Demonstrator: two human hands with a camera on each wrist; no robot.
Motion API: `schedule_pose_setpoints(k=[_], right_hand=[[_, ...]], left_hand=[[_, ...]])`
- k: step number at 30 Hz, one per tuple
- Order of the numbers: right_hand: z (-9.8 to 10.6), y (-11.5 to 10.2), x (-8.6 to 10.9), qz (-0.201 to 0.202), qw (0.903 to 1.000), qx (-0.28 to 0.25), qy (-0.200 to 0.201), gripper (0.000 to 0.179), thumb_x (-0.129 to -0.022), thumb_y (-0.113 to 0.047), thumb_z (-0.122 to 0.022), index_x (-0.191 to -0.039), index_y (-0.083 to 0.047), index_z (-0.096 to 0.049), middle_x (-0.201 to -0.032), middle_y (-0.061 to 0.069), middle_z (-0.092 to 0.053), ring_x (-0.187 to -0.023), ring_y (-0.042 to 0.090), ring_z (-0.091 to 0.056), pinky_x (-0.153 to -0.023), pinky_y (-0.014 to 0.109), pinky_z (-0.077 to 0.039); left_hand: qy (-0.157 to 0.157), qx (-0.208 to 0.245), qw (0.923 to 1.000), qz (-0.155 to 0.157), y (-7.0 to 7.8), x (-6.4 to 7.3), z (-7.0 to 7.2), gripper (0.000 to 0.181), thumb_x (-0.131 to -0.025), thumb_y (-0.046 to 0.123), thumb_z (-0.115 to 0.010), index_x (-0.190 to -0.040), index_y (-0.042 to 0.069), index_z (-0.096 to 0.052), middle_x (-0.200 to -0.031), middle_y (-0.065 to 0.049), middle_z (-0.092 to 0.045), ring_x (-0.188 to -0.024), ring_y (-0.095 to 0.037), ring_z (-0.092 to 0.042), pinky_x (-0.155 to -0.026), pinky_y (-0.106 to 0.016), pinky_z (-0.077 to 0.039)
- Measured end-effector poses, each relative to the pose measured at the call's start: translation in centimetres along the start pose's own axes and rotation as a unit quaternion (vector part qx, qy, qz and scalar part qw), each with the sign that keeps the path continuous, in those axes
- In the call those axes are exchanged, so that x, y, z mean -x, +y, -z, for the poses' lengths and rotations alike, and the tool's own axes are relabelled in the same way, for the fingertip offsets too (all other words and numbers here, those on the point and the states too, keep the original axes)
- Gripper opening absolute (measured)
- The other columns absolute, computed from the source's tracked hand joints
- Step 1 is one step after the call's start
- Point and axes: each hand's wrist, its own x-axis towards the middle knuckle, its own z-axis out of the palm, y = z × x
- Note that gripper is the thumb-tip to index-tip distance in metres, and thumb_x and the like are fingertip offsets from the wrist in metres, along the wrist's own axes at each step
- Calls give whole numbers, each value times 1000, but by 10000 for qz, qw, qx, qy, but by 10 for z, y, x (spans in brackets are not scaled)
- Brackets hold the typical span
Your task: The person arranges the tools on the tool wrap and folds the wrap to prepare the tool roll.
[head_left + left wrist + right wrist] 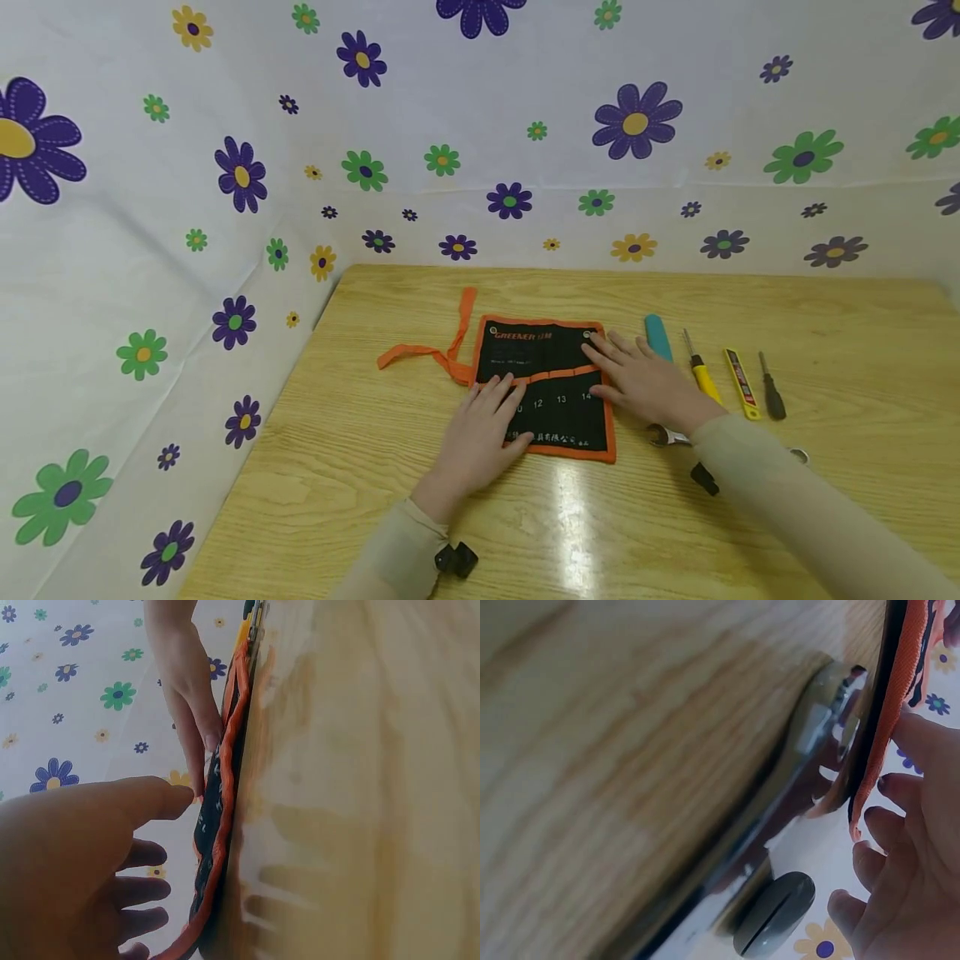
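Pouch [553, 392] (GREENER, 13, 14) lies ungripped under spread left fingers [497, 396] and right fingers [609, 351].

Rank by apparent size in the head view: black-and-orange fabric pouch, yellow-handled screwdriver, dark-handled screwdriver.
1. Black-and-orange fabric pouch
2. Yellow-handled screwdriver
3. Dark-handled screwdriver

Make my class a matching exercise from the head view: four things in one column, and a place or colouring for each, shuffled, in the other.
Things
1. pouch
2. orange ties
3. left hand
4. right hand

Descriptions
A. over the pouch's right edge
B. dark with orange edging
C. over the pouch's lower left part
D. lying left of the pouch

Pairs: 1-B, 2-D, 3-C, 4-A
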Motion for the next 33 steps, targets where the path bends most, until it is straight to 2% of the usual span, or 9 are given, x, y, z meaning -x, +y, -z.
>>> schedule_pose_setpoints(k=[6,18,29,33], right_hand=[[0,0,-1,-48,9998,-84,-161,66,-99,-41,-50,-150,-5,-29,-156,17,-21,-142,38,-16,-110,61,-15],[-1,0,5,-33,9997,-90,-235,64,-99,-43,-48,-148,-4,-34,-154,19,-22,-141,39,-16,-111,59,-15],[0,-4,20,113,9996,-144,-223,65,-99,-45,-46,-145,0,-38,-152,22,-27,-139,42,-20,-110,60,-19],[2,-8,27,123,9994,-198,-244,64,-99,-43,-48,-145,1,-38,-151,22,-29,-140,42,-20,-111,59,-18]], left_hand=[[-205,-76,9998,-9,4,-1,-4,71,-94,56,-48,-152,19,-30,-155,-5,-27,-142,-24,-24,-115,-48,-16],[-272,61,9996,0,-3,-4,-8,65,-94,56,-48,-148,20,-39,-155,-4,-29,-142,-24,-24,-115,-47,-17],[-339,-73,9994,8,-14,-9,-4,62,-94,53,-52,-147,25,-40,-154,0,-31,-142,-24,-24,-115,-47,-14],[-400,-138,9991,98,-18,-12,-1,61,-94,52,-53,-147,27,-40,-154,0,-31,-142,-25,-24,-115,-47,-14]])
